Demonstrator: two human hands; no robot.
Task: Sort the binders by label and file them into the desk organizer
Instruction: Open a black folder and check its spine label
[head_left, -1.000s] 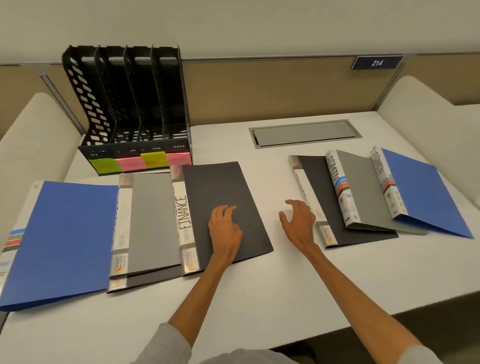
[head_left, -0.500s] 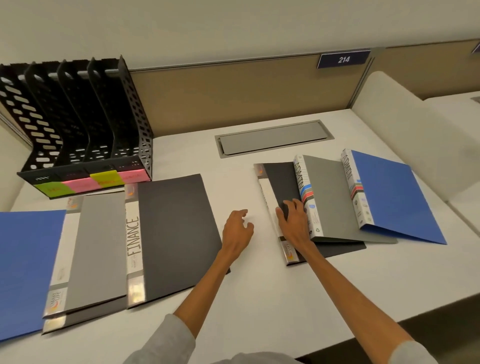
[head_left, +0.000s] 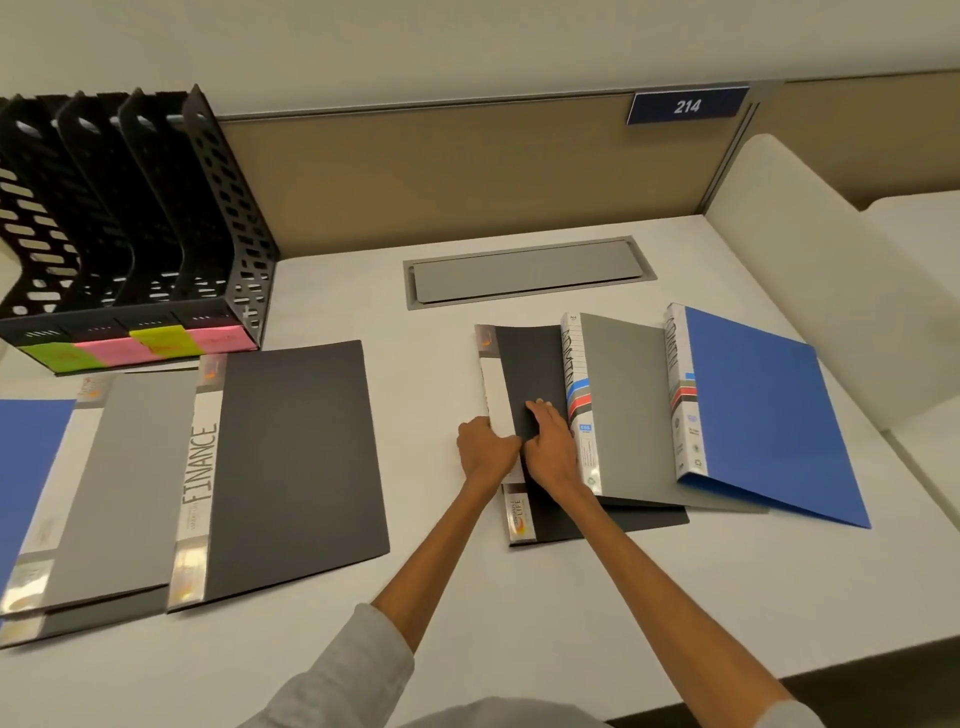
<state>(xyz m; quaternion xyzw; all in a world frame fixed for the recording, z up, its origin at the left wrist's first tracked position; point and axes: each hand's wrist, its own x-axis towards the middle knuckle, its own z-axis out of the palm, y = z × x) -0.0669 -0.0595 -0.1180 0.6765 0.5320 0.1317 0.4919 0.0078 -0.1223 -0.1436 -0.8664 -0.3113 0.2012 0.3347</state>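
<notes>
you are at the picking-up step, and nothing is filed yet: no binder stands in the desk organizer (head_left: 156, 249) at the back left of the worktop (head_left: 441, 613), and all the binders lie flat. your left grip (head_left: 488, 452) is curled round the spine edge of the black binder (head_left: 535, 374), the bottom one of the right-hand fan. your right grip (head_left: 551, 447) lies on its cover with the fingers (head_left: 537, 408) stretched flat, pressing down just beside the spine. the grey binder (head_left: 628, 405) overlaps the black one's right half, and the blue binder (head_left: 753, 410) overlaps the grey in turn, so the one you hold is pinned under two others. its spine label is mostly hidden behind your grips and i cannot read it. to my eye the next move calls for drawing the black binder leftward out from under the grey one, or lifting it by the spine, without dragging the others along; a steadying touch on the grey cover would likely help. then read the label and match it to one of the sticky notes (head_left: 156, 345) on the organizer's front lip, whose writing is too small to make out here. the finance binder (head_left: 296, 457) and its neighbours in the left-hand row lie well apart from both grips.
</notes>
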